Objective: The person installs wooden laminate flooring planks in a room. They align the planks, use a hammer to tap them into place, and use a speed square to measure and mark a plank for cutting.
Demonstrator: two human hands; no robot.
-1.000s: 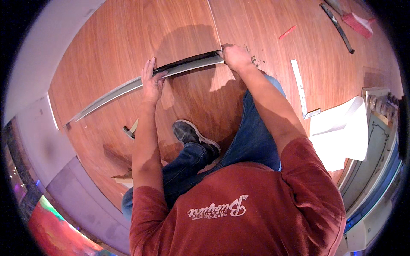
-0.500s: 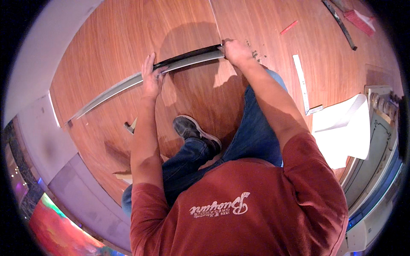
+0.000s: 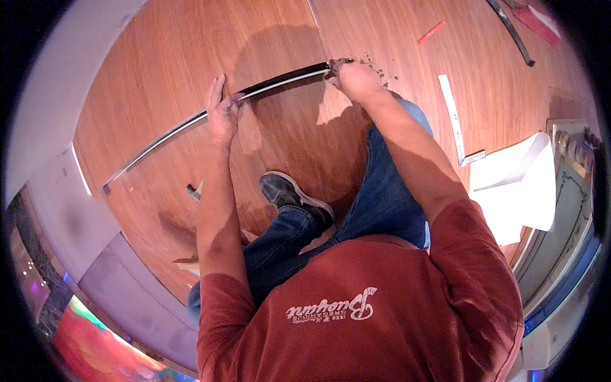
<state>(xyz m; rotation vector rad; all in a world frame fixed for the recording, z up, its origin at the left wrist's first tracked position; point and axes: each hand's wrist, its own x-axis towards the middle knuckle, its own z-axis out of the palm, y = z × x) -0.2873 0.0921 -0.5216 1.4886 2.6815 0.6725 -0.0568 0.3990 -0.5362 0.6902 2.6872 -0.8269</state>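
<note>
A long, thin floor trim strip (image 3: pixel 283 79), dark with a pale metallic edge, runs across the wood-look floor from the far left toward the middle. My left hand (image 3: pixel 223 116) straddles it partway along, its fingers stretched past the far side and its thumb on the near side. At the strip's right end, my right hand (image 3: pixel 358 80) has its fingers curled around the tip; the fingertips are partly hidden. Dark crumbs (image 3: pixel 385 77) lie on the floor just right of that hand.
A metal try square (image 3: pixel 450 114) lies to the right, beside a white sheet (image 3: pixel 509 191). Farther off are a red stick (image 3: pixel 431 32), a dark strip (image 3: pixel 512 35) and a red brush (image 3: pixel 538 24). A hammer-like tool (image 3: pixel 193 191) lies near my left forearm; a pale wall (image 3: pixel 54 76) bounds the left.
The strip has tipped in my hands, so its broad grey face now shows as a narrow bright edge. My right hand has turned slightly at the end; my left stays at nearly the same place.
</note>
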